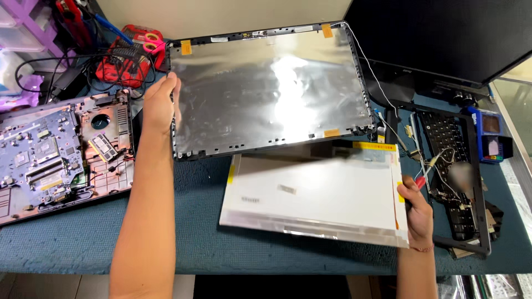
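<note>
Screen panel (316, 194) between both hands (158, 105)

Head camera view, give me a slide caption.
Left hand grips foil-lined laptop lid; right hand holds detached screen panel.

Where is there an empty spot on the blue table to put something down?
Bare blue mat shows along the front edge, below the open laptop base and left of the white screen panel. A narrow strip sits between the left hand arm and that panel. The right side, around the keyboard and bezel frame, is crowded.
</note>
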